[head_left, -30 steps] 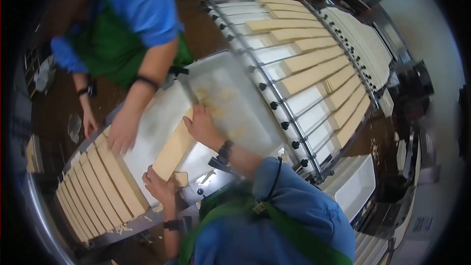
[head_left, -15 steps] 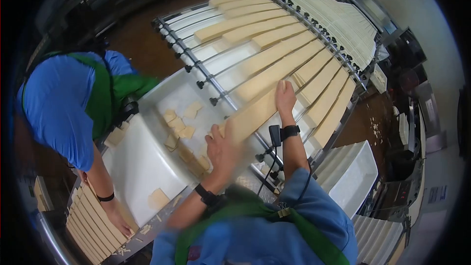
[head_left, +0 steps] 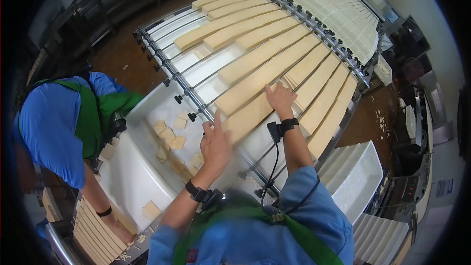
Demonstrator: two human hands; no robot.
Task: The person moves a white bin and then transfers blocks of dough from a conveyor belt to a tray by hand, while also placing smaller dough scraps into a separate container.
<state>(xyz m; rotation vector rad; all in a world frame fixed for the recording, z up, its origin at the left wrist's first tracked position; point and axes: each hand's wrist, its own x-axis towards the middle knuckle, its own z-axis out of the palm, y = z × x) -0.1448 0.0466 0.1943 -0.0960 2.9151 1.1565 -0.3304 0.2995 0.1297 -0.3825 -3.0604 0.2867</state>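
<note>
A long pale yellow stack of dough strips (head_left: 248, 120) lies among several similar stacks on a slanted rack (head_left: 184, 86) with metal rods. My left hand (head_left: 216, 145) grips its near end, index finger stretched along the edge. Farther up the same stack, my right hand (head_left: 281, 99) holds it from above, fingers bent over the surface. Another long dough stack (head_left: 265, 81) runs right alongside on the left. Shorter layered dough strips (head_left: 294, 76) show just beyond my right hand.
Below the rack a white tub (head_left: 147, 149) holds loose dough pieces (head_left: 169, 137). At left, a co-worker's hand (head_left: 120, 233) touches a row of dough strips (head_left: 95, 230). White trays (head_left: 355, 176) stand at right. Black knobs (head_left: 179, 99) stick out along the rack's bar.
The dough stack has come down between its neighbours on the rack. My left hand has moved up along with it, and my right hand now lies more over its top. The view has shifted slightly.
</note>
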